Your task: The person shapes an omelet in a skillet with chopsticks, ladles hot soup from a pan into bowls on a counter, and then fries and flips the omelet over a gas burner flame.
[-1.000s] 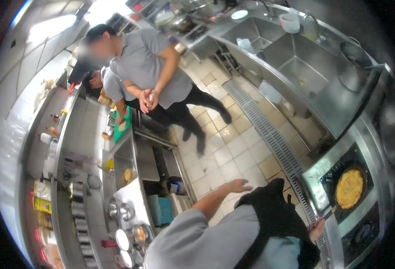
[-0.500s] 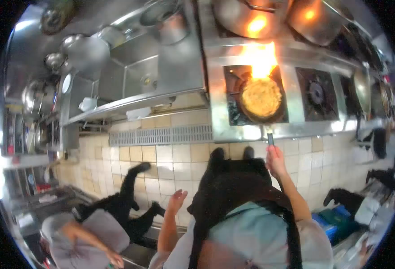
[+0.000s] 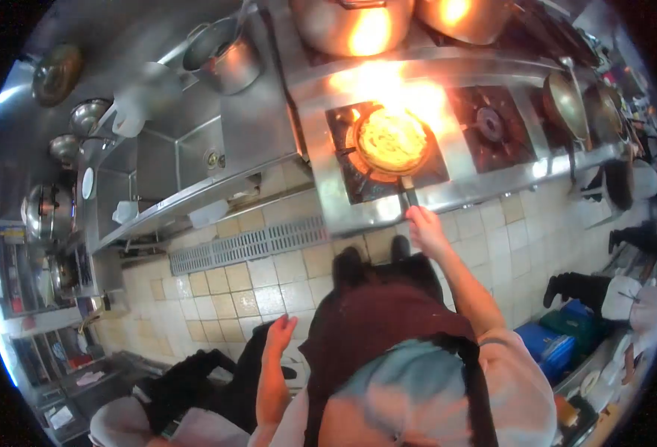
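Note:
My right hand (image 3: 424,227) is closed around the handle of a frying pan (image 3: 375,167) on a lit stove burner. Pale food (image 3: 392,138), perhaps noodles or pasta, fills the pan and glows in the firelight. Tall flames (image 3: 377,78) flare behind the pan and along its right side. My left hand (image 3: 278,334) hangs at my left side over the floor. It holds nothing, and its fingers look apart, though their detail is blurred.
Two large pots (image 3: 365,30) stand behind the flames. An unlit burner (image 3: 491,124) lies to the right. On the left are a steel sink (image 3: 201,145) and a saucepan (image 3: 235,67). A co-worker in dark trousers (image 3: 187,384) is close behind my left. Blue crates (image 3: 544,350) stand at lower right.
The pan has moved forward toward the flames, my right hand still on its handle. The fire has spread wider around the pan. My view has rotated, and the co-worker at left has shifted.

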Demonstrator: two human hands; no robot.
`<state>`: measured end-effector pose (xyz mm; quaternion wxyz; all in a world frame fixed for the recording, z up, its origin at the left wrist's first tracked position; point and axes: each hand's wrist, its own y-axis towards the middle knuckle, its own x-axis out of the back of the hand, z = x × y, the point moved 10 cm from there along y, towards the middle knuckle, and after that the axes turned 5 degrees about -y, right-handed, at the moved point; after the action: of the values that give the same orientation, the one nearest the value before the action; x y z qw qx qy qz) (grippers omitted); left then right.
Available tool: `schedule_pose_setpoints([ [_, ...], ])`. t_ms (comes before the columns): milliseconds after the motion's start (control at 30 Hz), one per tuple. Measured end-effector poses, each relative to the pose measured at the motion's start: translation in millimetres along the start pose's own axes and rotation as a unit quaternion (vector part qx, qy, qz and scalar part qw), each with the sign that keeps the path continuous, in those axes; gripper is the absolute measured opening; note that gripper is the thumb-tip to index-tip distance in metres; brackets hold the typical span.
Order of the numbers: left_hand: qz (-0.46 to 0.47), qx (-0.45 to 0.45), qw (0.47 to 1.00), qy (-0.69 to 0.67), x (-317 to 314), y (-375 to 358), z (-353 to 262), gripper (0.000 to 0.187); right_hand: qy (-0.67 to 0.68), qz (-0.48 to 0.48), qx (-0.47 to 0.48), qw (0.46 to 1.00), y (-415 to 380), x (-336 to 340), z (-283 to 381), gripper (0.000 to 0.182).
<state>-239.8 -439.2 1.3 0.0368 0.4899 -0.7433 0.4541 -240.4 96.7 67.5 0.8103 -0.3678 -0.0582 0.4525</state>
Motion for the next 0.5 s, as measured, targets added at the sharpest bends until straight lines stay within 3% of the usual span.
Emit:
schedule_pose_setpoints([
  [100,0.013,0.053,0.987,-0.148,-4,-3,14,0.060,-0.021,0.019,0.009,1.000,7,7,-4,0.021],
  [200,0.025,0.034,0.987,-0.154,-12,4,48,0.060,-0.016,0.016,0.003,1.000,8,12,-7,0.025],
  [233,0.062,0.005,0.996,-0.061,-16,9,49,0.054,-0.013,0.022,-0.005,1.000,6,12,-8,0.027],
  [267,0.064,0.005,0.996,-0.059,-20,6,56,0.054,-0.011,0.020,-0.005,1.000,4,12,-7,0.027],
  [367,-0.005,0.035,0.994,-0.107,-24,-5,70,0.045,-0.015,0.015,-0.017,1.000,4,11,-5,0.027],
  [500,0.127,0.059,0.895,-0.424,-52,-14,69,0.058,-0.025,0.023,-0.028,0.999,2,14,-1,0.028],
])
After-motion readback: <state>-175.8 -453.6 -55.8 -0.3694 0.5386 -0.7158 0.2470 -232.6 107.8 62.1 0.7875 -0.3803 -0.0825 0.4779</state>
